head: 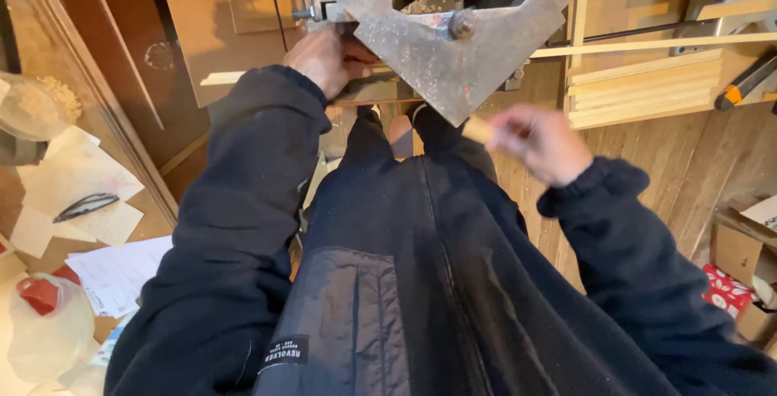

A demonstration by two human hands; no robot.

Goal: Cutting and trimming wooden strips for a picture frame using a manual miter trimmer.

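Dark jacket sleeves [243, 226] fill the foreground as a person stands over a workbench tool, seen from above. At the top of the view sits a worn metal machine [453, 32] with a triangular plate pointing down toward the person and a bolt at its centre. The left hand [328, 60] is curled closed against the machine's left side, pressing on a thin wooden strip [639, 42] that runs across to the right behind the triangular plate; exactly what the fingers grip is hidden. The right hand [544, 144], blurred, hovers just right of the plate's tip, its fingers pinched around a small pale wooden piece [478, 130] that sticks out toward the machine. More light wooden strips [643, 88] lie stacked to the right, near an orange-handled tool [749, 84]. On the left, loose papers [77, 177] and a dark pen-like object [85, 206] lie on a table [12, 194], with a clear plastic bag [44, 335] at the lower corner. Wooden floorboards [680, 161] show below the right hand.
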